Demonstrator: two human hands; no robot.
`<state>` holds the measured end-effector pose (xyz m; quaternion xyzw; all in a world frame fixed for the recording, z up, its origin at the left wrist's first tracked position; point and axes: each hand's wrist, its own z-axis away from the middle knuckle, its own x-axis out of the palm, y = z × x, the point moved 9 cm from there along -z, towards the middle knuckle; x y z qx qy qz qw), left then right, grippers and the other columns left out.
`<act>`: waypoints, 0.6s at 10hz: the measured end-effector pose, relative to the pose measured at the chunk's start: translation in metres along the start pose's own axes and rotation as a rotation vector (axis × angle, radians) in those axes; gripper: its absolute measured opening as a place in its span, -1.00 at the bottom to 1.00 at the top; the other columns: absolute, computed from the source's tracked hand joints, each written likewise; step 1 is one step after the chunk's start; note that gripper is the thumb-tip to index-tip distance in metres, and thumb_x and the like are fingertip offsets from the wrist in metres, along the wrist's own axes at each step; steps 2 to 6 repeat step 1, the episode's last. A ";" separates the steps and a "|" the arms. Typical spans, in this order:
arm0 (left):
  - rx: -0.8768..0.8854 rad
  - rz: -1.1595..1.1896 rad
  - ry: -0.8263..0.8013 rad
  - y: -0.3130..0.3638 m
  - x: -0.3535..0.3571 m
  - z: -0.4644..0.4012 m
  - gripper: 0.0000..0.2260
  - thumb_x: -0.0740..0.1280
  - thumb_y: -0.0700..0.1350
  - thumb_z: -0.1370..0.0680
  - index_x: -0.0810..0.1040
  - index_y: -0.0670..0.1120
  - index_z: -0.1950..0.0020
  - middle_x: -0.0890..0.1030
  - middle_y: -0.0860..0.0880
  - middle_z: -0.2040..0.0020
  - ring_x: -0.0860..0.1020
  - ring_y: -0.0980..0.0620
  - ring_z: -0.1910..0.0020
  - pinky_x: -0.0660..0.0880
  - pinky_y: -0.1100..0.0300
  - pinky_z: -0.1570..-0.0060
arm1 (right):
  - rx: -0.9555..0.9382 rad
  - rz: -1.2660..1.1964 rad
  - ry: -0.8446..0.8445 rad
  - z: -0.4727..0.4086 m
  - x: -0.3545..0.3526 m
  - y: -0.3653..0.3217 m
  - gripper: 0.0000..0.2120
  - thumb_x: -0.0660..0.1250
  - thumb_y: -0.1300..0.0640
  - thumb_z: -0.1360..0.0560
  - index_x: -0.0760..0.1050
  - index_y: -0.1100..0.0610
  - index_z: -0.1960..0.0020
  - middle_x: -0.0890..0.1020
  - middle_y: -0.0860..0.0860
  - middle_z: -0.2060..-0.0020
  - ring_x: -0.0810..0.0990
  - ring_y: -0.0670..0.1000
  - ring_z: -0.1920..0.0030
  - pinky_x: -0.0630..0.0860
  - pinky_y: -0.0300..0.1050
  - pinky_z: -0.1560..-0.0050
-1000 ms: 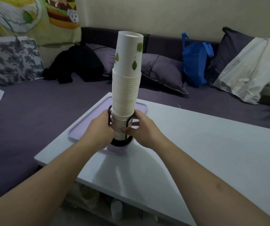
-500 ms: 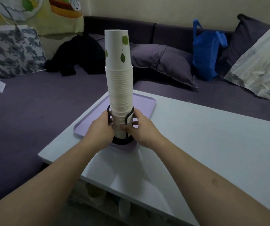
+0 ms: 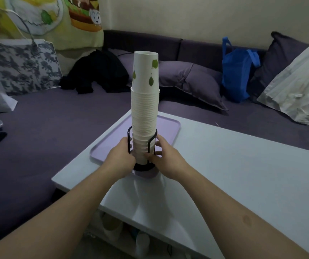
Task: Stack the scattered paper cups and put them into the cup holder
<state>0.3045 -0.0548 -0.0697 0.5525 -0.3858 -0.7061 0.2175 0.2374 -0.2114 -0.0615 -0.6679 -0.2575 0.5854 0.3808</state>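
Already the tall white stack of nested paper cups (image 3: pixel 144 109), its top cup printed with green leaves, stands upside down inside the black wire cup holder (image 3: pixel 142 146), which sits at the near end of the flat lilac plastic tray (image 3: pixel 170 128) on the white worktop (image 3: pixel 234 174). Only the lowest cups lie within the holder's wire loops; most of the stack rises above them, unsupported, which is likely why both hands are there. The left hand (image 3: pixel 120 157) wraps the holder's left side, its grip closed on the wire and the cups inside. The right hand (image 3: pixel 165 157) mirrors it on the holder's right side, thumb pressed to the stack's front, fingers (image 3: pixel 158 144) curled round the wire loop. Holding low, at the holder and not up the stack, steadies the base and keeps the column upright; it appears close to vertical.

No loose cups show on the worktop around the holder, so the stacking seems done and the stack seated. What remains is probably letting go gently, since a tall column like this could topple from a sideways nudge.
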 end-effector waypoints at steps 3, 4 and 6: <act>-0.021 -0.003 0.022 -0.005 -0.004 0.005 -0.54 0.25 -0.32 -0.60 0.37 -0.04 -0.49 0.59 -0.07 -0.30 0.62 -0.15 -0.23 0.66 -0.17 -0.12 | 0.091 0.022 -0.007 0.006 -0.002 0.010 -0.21 0.44 -0.07 -0.62 0.09 -0.07 -0.70 0.36 -0.05 -0.61 0.52 0.07 -0.46 0.56 0.07 -0.35; -0.021 -0.003 0.022 -0.005 -0.004 0.005 -0.54 0.25 -0.32 -0.60 0.37 -0.04 -0.49 0.59 -0.07 -0.30 0.62 -0.15 -0.23 0.66 -0.17 -0.12 | 0.091 0.022 -0.007 0.006 -0.002 0.010 -0.21 0.44 -0.07 -0.62 0.09 -0.07 -0.70 0.36 -0.05 -0.61 0.52 0.07 -0.46 0.56 0.07 -0.35; -0.021 -0.003 0.022 -0.005 -0.004 0.005 -0.54 0.25 -0.32 -0.60 0.37 -0.04 -0.49 0.59 -0.07 -0.30 0.62 -0.15 -0.23 0.66 -0.17 -0.12 | 0.091 0.022 -0.007 0.006 -0.002 0.010 -0.21 0.44 -0.07 -0.62 0.09 -0.07 -0.70 0.36 -0.05 -0.61 0.52 0.07 -0.46 0.56 0.07 -0.35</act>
